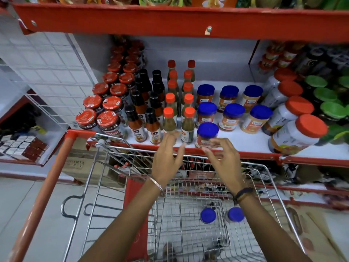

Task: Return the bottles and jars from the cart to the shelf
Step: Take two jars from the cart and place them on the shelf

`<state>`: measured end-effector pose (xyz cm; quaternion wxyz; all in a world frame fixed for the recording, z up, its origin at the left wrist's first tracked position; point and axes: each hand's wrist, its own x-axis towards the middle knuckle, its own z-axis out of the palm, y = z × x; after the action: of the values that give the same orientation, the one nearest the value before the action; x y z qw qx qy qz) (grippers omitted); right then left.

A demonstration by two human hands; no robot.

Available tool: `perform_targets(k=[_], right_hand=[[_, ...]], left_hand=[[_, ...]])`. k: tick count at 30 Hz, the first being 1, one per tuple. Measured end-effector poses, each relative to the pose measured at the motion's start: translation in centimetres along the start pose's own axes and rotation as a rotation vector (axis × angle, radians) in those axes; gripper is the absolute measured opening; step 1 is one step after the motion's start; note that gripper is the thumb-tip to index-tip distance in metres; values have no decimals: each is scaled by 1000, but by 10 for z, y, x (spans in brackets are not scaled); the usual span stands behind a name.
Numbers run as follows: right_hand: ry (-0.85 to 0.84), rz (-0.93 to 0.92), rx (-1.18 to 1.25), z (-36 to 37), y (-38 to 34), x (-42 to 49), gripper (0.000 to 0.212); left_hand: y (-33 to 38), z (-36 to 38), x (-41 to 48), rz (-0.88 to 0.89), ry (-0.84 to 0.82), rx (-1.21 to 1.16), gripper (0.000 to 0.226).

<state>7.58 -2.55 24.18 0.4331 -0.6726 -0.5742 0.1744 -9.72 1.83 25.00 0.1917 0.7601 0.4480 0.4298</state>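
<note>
A blue-lidded jar (pixel 206 136) stands at the front edge of the white shelf (pixel 245 142), in front of two rows of like jars. My right hand (pixel 222 159) hovers just before it, fingers spread, apparently not gripping it. My left hand (pixel 168 157) is open too, fingers pointing at the orange-capped green sauce bottles (pixel 170 120). Below, the wire cart (pixel 188 214) holds two more blue-lidded jars (pixel 208 215) (pixel 235 214) upright on its floor.
Red-lidded jars (pixel 105 118) and dark-capped sauce bottles (pixel 135 123) fill the shelf's left side. Large orange-lidded white jars (pixel 298 133) lie tilted at the right. A red shelf beam (pixel 170 21) runs overhead. The cart's red handle (pixel 51 176) slants at the left.
</note>
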Motion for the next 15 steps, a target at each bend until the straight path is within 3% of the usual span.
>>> perform_targets(k=[8,11,15], right_hand=[[-375,284,-297,-12,143,-93,42],[-543,365,-404,-9,186,-108,61],[-822,386,-500,-1,237,-120,88]], left_hand=[[-24,96,-100,-213,-447,-20,33],[-39,133,-126,-313,-529,-5,31],[-60,181,-159,-461,-815,105,59]])
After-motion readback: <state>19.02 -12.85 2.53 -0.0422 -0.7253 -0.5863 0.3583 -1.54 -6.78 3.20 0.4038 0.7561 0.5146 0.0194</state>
